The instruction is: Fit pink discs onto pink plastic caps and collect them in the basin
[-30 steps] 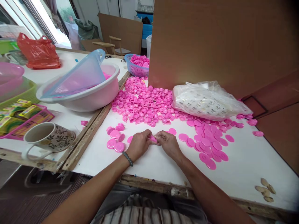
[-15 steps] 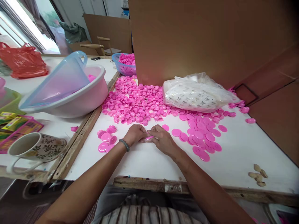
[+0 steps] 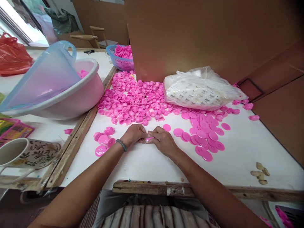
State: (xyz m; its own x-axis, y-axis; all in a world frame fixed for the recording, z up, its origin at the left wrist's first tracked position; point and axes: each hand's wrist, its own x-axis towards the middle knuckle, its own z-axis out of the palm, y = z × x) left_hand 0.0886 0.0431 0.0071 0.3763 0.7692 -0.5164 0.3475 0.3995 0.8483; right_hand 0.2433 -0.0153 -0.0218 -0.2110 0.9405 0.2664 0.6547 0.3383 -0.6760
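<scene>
Over the middle of the white table, my left hand (image 3: 137, 133) and my right hand (image 3: 162, 139) meet with fingertips pinched together. Between them is a small pink plastic piece (image 3: 149, 138), mostly covered by the fingers, so I cannot tell its exact kind. To the left lies a small group of pink toy saucers and cups (image 3: 103, 139). Flat pink discs like toy saucers (image 3: 201, 133) are spread in overlapping heaps right of my right hand. Beyond both hands is a broad pile of tiny pink toy cups (image 3: 133, 98).
A clear plastic bag of printed labels (image 3: 197, 93) rests against a tall cardboard sheet (image 3: 201, 38). At left stand a large basin (image 3: 92, 82) holding a blue tub (image 3: 45, 69), and a flowered mug (image 3: 40, 153). A blue basket (image 3: 118, 61) sits behind; peanuts (image 3: 261, 173) lie at right.
The view has shifted slightly, so the table things sit further left and higher. Both hands stay together at the pink piece, their fingers only a little moved.
</scene>
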